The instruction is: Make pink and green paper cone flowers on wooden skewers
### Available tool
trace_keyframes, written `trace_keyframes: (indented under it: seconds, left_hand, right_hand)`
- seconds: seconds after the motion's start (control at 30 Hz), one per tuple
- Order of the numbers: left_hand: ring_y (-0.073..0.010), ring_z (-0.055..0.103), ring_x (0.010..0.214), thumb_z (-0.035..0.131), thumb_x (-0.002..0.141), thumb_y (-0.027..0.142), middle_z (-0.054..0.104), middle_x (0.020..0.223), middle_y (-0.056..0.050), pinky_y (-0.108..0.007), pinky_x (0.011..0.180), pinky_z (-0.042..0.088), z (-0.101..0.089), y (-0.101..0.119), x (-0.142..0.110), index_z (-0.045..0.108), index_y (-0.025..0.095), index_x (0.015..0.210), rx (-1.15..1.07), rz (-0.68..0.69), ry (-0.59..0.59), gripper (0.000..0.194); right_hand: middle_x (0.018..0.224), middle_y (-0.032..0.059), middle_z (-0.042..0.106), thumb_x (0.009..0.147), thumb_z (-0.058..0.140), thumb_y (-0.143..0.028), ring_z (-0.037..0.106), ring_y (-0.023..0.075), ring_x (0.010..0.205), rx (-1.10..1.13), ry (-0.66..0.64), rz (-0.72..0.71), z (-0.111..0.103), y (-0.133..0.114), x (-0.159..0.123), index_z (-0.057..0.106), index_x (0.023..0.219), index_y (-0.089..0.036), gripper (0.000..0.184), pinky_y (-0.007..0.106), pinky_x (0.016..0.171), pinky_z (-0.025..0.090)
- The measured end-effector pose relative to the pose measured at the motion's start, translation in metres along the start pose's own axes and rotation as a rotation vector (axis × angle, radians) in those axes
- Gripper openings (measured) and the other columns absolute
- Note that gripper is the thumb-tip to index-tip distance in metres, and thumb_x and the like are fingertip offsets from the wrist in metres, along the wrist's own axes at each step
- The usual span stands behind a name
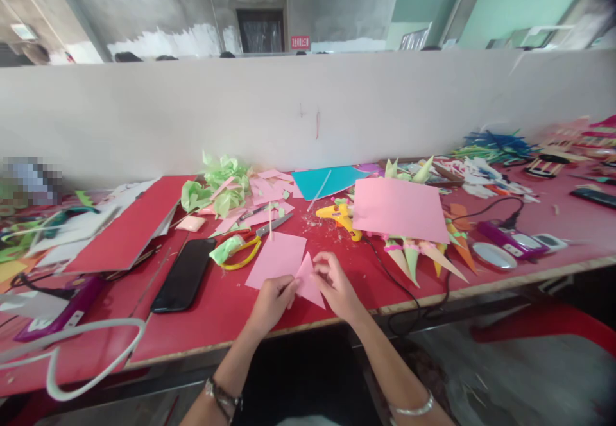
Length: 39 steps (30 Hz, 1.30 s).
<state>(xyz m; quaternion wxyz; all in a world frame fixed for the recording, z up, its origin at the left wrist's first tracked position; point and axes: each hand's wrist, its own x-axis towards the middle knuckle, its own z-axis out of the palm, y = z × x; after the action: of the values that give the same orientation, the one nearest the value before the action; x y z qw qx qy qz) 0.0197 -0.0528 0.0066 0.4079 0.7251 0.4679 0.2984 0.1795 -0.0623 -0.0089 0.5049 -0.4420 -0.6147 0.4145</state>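
Near the table's front edge, a small folded piece of pink paper [310, 290] comes to a point at its top. My left hand [275, 301] pinches its left side between thumb and fingers. On the other side, my right hand [337, 288] has its fingers curled at the paper's right edge, with the thumb partly hidden. A flat pink sheet [276, 259] lies just behind my left hand, with a thin pale stick [270, 222] over its far edge. Yellow-handled scissors [248, 256] rest to the left of that sheet, beside crumpled green paper [230, 248].
A black phone [184, 275] lies to the left. A yellow glue gun [341, 218] and a larger pink sheet [400, 209] over paper cones [412, 260] are at right, with a cable [392, 271] running forward. A white partition [308, 118] borders the red table [226, 310].
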Motion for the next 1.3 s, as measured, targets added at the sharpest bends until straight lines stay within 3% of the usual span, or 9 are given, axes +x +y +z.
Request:
trace_keyframes:
  seconds: [0.1, 0.2, 0.37, 0.57, 0.7, 0.83, 0.97, 1.17, 1.3]
  left_hand:
    - [-0.0081, 0.041, 0.045, 0.038, 0.083, 0.041, 0.042, 0.041, 0.004, -0.020, 0.053, 0.034, 0.000, -0.001, 0.001, 0.040, 0.017, 0.046, -0.054, -0.017, 0.025, 0.044]
    - [-0.0072, 0.039, 0.041, 0.038, 0.082, 0.043, 0.041, 0.038, 0.005, -0.019, 0.051, 0.034, -0.001, -0.003, 0.001, 0.043, 0.016, 0.048, -0.127, -0.044, 0.034, 0.044]
    - [-0.0048, 0.029, 0.029, 0.039, 0.080, 0.048, 0.038, 0.028, 0.007, -0.019, 0.042, 0.029, -0.004, -0.009, -0.001, 0.049, 0.015, 0.052, -0.251, -0.143, -0.013, 0.044]
    - [-0.0045, 0.030, 0.028, 0.037, 0.078, 0.053, 0.039, 0.028, 0.006, -0.019, 0.041, 0.029, -0.003, -0.008, -0.002, 0.049, 0.015, 0.048, -0.271, -0.159, -0.034, 0.050]
    - [-0.0065, 0.038, 0.035, 0.031, 0.083, 0.049, 0.042, 0.034, 0.005, -0.020, 0.048, 0.035, -0.001, -0.004, -0.001, 0.053, 0.014, 0.054, -0.211, -0.081, -0.012, 0.051]
    - [-0.0080, 0.042, 0.043, 0.034, 0.084, 0.043, 0.046, 0.043, 0.004, -0.020, 0.051, 0.035, -0.001, -0.002, -0.001, 0.053, 0.015, 0.058, -0.125, -0.012, 0.020, 0.043]
    - [-0.0083, 0.042, 0.045, 0.036, 0.084, 0.040, 0.048, 0.047, 0.004, -0.020, 0.051, 0.034, -0.002, -0.002, -0.002, 0.054, 0.015, 0.063, -0.073, 0.009, 0.000, 0.037]
    - [-0.0079, 0.040, 0.041, 0.036, 0.084, 0.041, 0.046, 0.042, 0.005, -0.019, 0.048, 0.033, -0.003, -0.001, -0.003, 0.052, 0.016, 0.064, -0.131, -0.049, -0.028, 0.036]
    - [-0.0080, 0.042, 0.042, 0.037, 0.083, 0.042, 0.047, 0.042, 0.005, -0.019, 0.048, 0.034, -0.004, -0.002, -0.003, 0.055, 0.015, 0.064, -0.152, -0.041, -0.065, 0.037]
  right_hand:
    - [0.086, 0.0033, 0.058, 0.082, 0.040, -0.021, 0.055, 0.0144, 0.083, -0.071, -0.032, -0.076, -0.002, -0.005, 0.001, 0.051, 0.093, -0.020, 0.016, 0.026, 0.074, 0.042]
    - [0.088, 0.0037, 0.062, 0.082, 0.034, -0.014, 0.055, 0.0156, 0.091, -0.100, -0.122, -0.113, -0.004, -0.011, 0.002, 0.060, 0.087, -0.020, 0.027, 0.029, 0.084, 0.040]
    - [0.086, 0.0029, 0.059, 0.074, 0.042, -0.008, 0.056, 0.0146, 0.085, -0.055, -0.173, -0.113, -0.004, -0.011, 0.001, 0.063, 0.090, -0.021, 0.029, 0.027, 0.078, 0.043]
    - [0.087, 0.0040, 0.058, 0.071, 0.058, -0.018, 0.055, 0.0163, 0.084, 0.018, -0.224, -0.122, -0.004, -0.012, -0.001, 0.063, 0.096, -0.021, 0.025, 0.028, 0.076, 0.044]
    - [0.080, 0.0037, 0.060, 0.075, 0.057, -0.026, 0.056, 0.0156, 0.077, -0.050, -0.171, -0.122, -0.005, -0.016, 0.000, 0.067, 0.083, -0.020, 0.014, 0.028, 0.073, 0.045]
    - [0.070, 0.0032, 0.061, 0.077, 0.054, -0.033, 0.057, 0.0156, 0.070, -0.025, -0.082, -0.031, -0.003, -0.012, 0.000, 0.063, 0.071, -0.017, 0.019, 0.027, 0.067, 0.046]
    - [0.071, 0.0012, 0.061, 0.074, 0.057, -0.032, 0.060, 0.0150, 0.068, 0.081, -0.045, 0.049, -0.001, -0.004, -0.001, 0.057, 0.080, -0.017, 0.016, 0.026, 0.066, 0.048]
    - [0.090, 0.0042, 0.063, 0.073, 0.057, -0.021, 0.058, 0.0165, 0.087, -0.047, -0.090, -0.063, -0.003, -0.007, 0.000, 0.061, 0.088, -0.019, 0.016, 0.028, 0.077, 0.045]
    - [0.086, 0.0047, 0.063, 0.074, 0.057, -0.021, 0.058, 0.0168, 0.084, -0.071, -0.104, -0.120, -0.004, -0.013, 0.001, 0.064, 0.086, -0.020, 0.013, 0.029, 0.077, 0.045]
